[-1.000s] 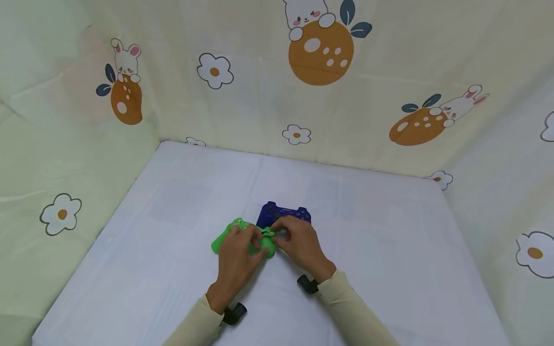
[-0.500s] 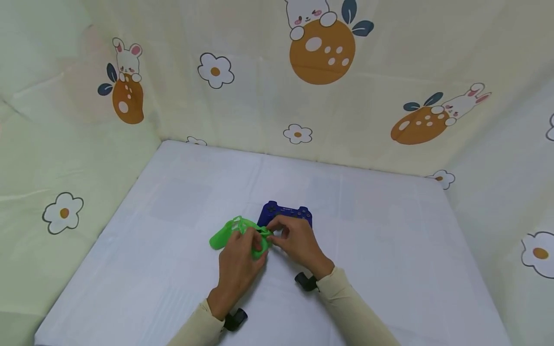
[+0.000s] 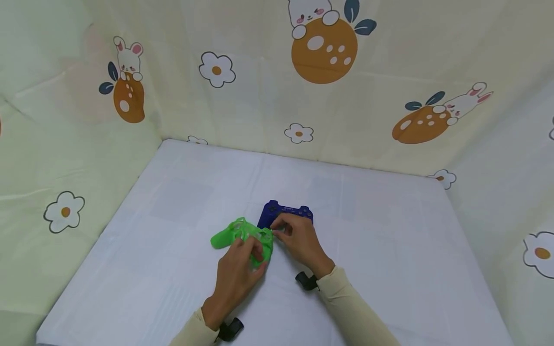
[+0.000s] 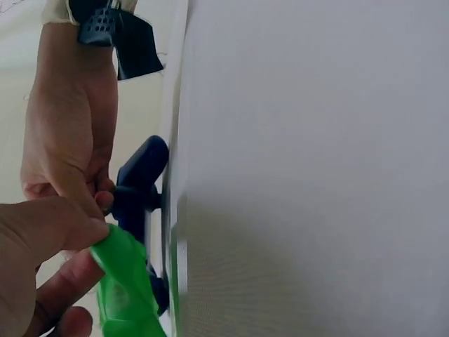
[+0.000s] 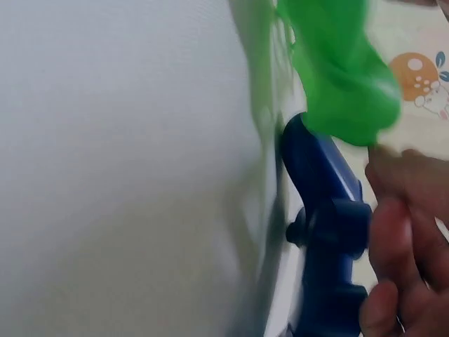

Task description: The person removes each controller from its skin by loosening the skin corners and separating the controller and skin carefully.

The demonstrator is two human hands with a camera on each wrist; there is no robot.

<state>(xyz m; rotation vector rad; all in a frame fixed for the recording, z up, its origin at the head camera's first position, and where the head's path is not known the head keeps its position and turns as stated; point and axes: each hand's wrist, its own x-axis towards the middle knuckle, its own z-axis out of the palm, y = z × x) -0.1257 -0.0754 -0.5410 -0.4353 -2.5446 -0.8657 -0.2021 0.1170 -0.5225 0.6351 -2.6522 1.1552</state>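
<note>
A limp green silicone game controller cover point(image 3: 224, 238) is held between my hands in the head view, its left grip end lying out to the left. My left hand point(image 3: 237, 269) pinches its near side; in the left wrist view the thumb point(image 4: 59, 223) presses on the green edge. My right hand point(image 3: 298, 240) pinches the cover's right corner, and in the right wrist view its fingertips meet the green rim point(image 5: 351, 105). Just behind the cover lies a blue game controller point(image 3: 268, 211), apart from it, partly hidden by my right hand.
A white cloth point(image 3: 381, 250) covers the tabletop. Cream curtains point(image 3: 251, 105) printed with rabbits, fruit and flowers hang around the back and both sides. A small black camera is strapped to each wrist.
The cover was bunched between my fingers half a second ago and is now spread wider, its cut-outs showing. My left hand has drawn slightly nearer. The blue controller stays put.
</note>
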